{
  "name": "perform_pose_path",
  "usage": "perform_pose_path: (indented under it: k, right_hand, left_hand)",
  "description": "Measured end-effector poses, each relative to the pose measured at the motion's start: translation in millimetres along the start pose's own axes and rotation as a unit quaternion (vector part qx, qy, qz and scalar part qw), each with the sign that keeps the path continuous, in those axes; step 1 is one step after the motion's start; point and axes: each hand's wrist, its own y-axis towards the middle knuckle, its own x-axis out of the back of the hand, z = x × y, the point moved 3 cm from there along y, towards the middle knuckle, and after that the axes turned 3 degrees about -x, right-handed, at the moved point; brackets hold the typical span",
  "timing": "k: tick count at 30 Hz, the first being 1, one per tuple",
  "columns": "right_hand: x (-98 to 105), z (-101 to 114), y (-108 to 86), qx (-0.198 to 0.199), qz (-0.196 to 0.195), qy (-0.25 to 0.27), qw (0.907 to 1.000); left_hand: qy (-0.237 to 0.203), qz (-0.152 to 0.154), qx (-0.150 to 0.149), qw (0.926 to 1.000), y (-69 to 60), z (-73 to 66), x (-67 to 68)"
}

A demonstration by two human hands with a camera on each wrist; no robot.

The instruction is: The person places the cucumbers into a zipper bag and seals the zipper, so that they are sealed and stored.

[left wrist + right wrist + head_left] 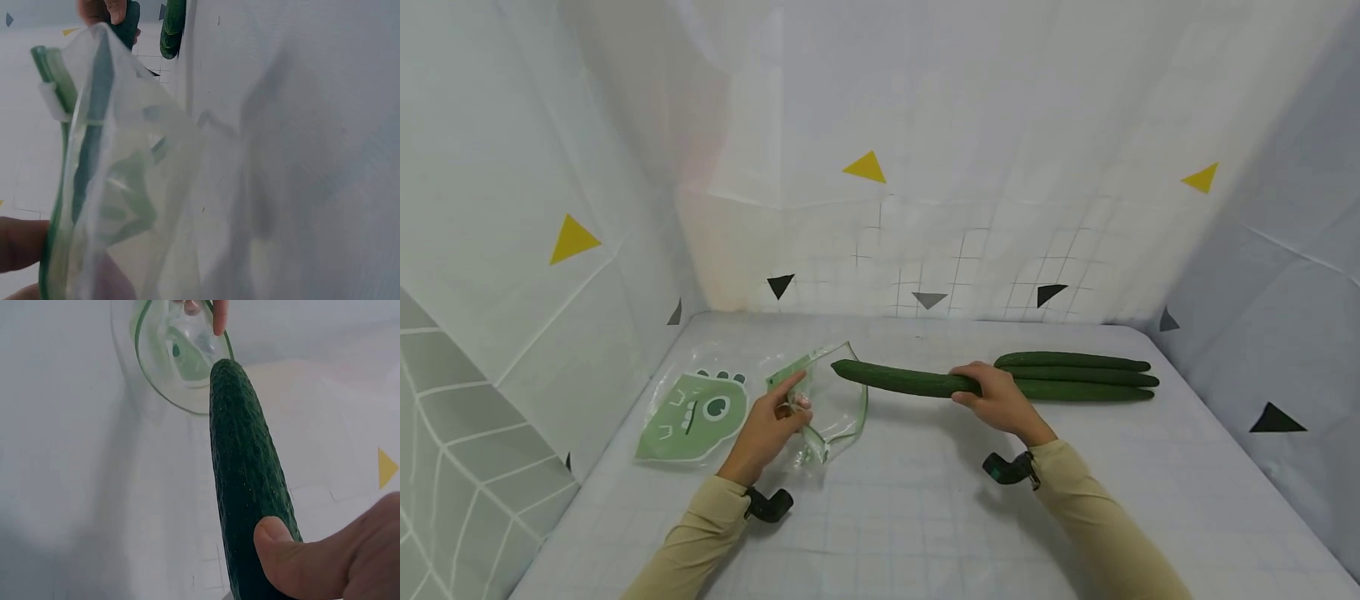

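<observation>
A long dark-green cucumber (902,380) is gripped near one end by my right hand (1000,402), the thumb (278,540) lying along its side. It points left, and its tip overlaps the mouth of a clear zip bag (860,417); whether the tip is inside cannot be told. My left hand (771,429) holds this bag by its near-left side, fingers at the green-edged rim. That rim (156,384) forms a wide loop in the right wrist view. A white slider (53,101) sits on the green zip strip in the left wrist view.
Three more cucumbers (1082,377) lie side by side at the right of the white table (895,517). Another clear bag with a green one-eyed monster print (696,417) lies flat at the left. White sheets with triangle marks (865,167) enclose the table.
</observation>
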Motion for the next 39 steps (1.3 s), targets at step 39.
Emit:
perform_pose_path:
  k: [39]
  right_hand:
    - [-74,44,40.0,-0.055,-0.016,-0.031,0.9979]
  left_hand:
    - [-0.001,0.036,-0.031,0.9989,-1.0,2.1,-12.6]
